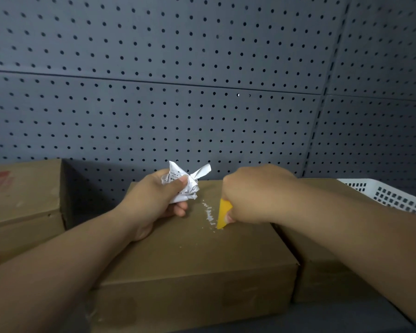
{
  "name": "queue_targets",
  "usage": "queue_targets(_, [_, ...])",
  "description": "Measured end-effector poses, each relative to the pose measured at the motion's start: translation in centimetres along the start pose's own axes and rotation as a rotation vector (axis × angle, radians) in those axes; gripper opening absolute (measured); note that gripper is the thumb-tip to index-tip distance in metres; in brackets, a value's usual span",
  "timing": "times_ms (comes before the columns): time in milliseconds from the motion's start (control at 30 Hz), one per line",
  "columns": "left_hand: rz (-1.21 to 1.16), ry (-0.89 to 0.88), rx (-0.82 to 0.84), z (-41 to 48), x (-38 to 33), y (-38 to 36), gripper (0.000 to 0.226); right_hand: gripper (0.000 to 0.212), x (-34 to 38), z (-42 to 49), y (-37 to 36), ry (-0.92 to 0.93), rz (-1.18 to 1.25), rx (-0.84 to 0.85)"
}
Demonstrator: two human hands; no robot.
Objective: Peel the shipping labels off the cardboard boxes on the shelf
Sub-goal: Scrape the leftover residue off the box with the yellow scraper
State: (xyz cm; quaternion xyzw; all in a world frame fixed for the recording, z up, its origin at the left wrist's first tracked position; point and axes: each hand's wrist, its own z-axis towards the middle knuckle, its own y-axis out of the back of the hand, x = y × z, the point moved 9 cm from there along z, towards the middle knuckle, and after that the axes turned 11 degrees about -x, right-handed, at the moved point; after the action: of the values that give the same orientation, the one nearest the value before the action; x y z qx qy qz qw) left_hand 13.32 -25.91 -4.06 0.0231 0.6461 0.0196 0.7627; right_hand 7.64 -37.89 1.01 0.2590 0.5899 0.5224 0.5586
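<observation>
Scraping label residue from a box [190, 260].
Left hand [151, 203] clutches crumpled label [185, 183]; right hand [252, 193], at 3 o'clock, grips yellow scraper [223, 213] against white residue [209, 213].

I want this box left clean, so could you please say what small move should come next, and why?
Probably push the yellow scraper in the right hand leftward through the white residue on the box: its edge sits beside that strip, and the left hand holds the crumpled label.
</observation>
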Motion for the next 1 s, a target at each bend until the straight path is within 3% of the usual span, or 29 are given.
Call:
queue_targets(167, [0.004, -0.009, -0.003, -0.1, -0.2, 0.0, 0.018, 0.029, -1.2, -0.6, -1.8, -0.082, 0.171, 0.031])
queue_targets(267, [0.009, -0.015, 0.002, -0.3, -0.2, 0.0, 0.018, 0.042, -2.1, -1.1, -3.5, -0.175, 0.414, 0.107])
queue_targets(467, [0.003, -0.013, -0.002, -0.2, -0.2, 0.1, 0.017, 0.041, -2.8, -1.0, -4.0, -0.256, 0.581, 0.149])
queue_targets(800, [0.021, -0.008, -0.009, 0.1, 0.1, 0.1, 0.018, 0.051, -2.5, -0.1, -3.6, -0.177, 0.325, 0.137])
queue_targets(1000, [0.024, -0.012, -0.006, 0.2, 0.1, 0.0, 0.018, 0.042, -1.7, 0.3, -2.8, -0.109, 0.215, 0.107])
